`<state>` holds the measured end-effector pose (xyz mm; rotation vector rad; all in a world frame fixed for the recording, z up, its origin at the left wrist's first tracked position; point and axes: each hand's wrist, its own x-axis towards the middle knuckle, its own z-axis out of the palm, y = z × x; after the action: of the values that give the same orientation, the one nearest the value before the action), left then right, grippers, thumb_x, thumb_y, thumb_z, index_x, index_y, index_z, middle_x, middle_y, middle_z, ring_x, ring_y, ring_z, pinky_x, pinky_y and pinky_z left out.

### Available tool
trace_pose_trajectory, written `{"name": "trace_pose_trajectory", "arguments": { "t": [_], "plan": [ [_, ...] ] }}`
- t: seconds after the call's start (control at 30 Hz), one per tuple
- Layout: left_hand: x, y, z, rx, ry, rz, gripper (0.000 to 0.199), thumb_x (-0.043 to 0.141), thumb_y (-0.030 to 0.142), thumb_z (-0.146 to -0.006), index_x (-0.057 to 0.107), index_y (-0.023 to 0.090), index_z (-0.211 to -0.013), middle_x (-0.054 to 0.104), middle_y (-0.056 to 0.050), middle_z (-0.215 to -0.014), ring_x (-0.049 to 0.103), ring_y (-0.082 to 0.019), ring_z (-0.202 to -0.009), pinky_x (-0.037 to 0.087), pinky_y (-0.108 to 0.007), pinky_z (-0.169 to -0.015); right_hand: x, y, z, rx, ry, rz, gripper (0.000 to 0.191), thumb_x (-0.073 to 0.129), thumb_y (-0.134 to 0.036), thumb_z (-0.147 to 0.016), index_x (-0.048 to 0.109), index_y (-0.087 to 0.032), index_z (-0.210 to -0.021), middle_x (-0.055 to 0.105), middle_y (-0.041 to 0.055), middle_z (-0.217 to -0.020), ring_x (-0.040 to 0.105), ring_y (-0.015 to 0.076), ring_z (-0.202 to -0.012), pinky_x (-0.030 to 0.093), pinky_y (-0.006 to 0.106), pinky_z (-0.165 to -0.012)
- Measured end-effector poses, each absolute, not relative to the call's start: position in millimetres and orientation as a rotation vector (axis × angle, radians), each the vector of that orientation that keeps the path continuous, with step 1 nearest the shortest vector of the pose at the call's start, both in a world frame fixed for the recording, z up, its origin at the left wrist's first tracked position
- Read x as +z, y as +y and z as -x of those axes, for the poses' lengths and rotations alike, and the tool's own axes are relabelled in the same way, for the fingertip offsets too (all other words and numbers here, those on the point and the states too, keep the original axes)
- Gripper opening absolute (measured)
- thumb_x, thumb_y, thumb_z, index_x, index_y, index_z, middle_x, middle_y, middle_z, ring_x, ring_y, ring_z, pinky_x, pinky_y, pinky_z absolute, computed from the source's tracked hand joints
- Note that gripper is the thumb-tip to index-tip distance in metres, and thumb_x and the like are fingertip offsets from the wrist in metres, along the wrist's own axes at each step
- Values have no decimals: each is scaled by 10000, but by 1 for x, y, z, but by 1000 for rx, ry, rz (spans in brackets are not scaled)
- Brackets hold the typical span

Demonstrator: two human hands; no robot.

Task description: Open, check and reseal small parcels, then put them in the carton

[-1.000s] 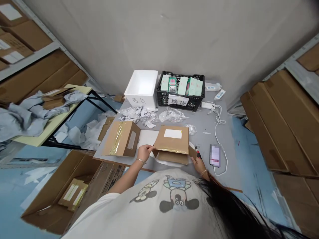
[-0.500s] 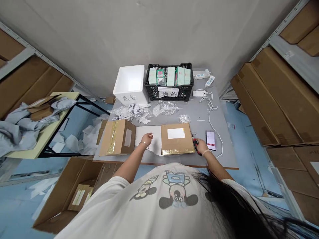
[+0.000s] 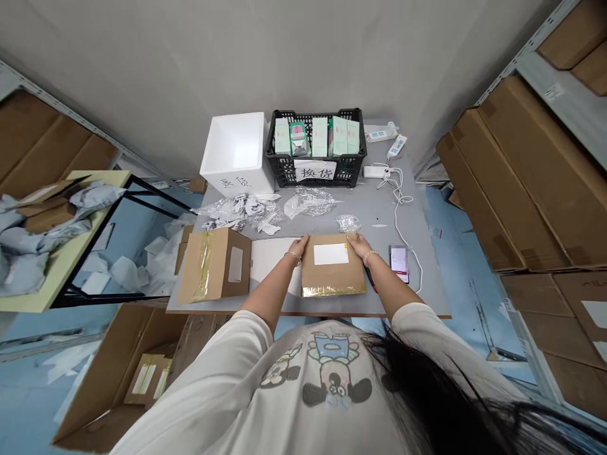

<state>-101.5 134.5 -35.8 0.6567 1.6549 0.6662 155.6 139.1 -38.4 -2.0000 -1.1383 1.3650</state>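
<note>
A cardboard box (image 3: pixel 333 273) with a white label and shiny tape along its near edge lies before me on the grey table. My left hand (image 3: pixel 299 247) is closed on its far left corner. At the far right corner, my right hand (image 3: pixel 360 245) grips the same box. A red and black box cutter (image 3: pixel 371 281) lies right of the box, partly hidden by my right forearm. To the left stands a second, taped cardboard box (image 3: pixel 215 268). Between the boxes is a flat white sheet (image 3: pixel 270 258), partly covered by my left forearm.
At the back are a white foam box (image 3: pixel 237 151) and a black crate (image 3: pixel 317 169) of pale green boxes. Crumpled plastic wrap (image 3: pixel 310 202) lies before them. A phone (image 3: pixel 399 262), a white cable (image 3: pixel 397 212) and power strips (image 3: pixel 382 134) occupy the right side.
My right hand has let go of the box cutter and moved left to the box's far right corner. My left hand has moved right onto the far left corner.
</note>
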Motion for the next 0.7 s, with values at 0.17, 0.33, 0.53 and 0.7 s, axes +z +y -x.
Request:
{"name": "trace_pose_trajectory", "arguments": {
  "t": [0.17,0.33,0.53,0.7],
  "plan": [
    [-22,135,120,630,1779,-725,533,673,660,-706,611,169,-904,683,-146,-1018,635,-266,-898,466,-325,-673,-36,131,-161,1465,-1006,1976,518,605,-588,-807,597,-164,-1104,718,54,-888,650,178,-717,520,274,-653],
    [6,126,121,865,1581,-643,518,760,541,-675,640,172,-1018,692,-97,-986,630,-211,-847,464,-279,-645,-14,126,-157,1303,-1057,1884,469,642,-518,-802,635,-143,-1084,724,87,-957,668,218,-859,528,293,-738],
    [30,113,121,1034,1418,-623,509,809,468,-626,659,174,-1014,699,-83,-970,633,-217,-871,473,-262,-618,11,118,-145,1133,-1131,1739,543,613,-467,-818,545,-168,-1266,648,114,-1231,630,211,-1069,507,300,-877],
    [40,107,124,959,1401,-631,570,886,406,-476,590,177,-906,680,-75,-931,633,-221,-846,495,-310,-653,17,113,-141,1187,-1126,1580,453,620,-434,-795,542,-194,-1171,632,93,-1229,614,200,-1071,498,316,-903]
  ]
}}
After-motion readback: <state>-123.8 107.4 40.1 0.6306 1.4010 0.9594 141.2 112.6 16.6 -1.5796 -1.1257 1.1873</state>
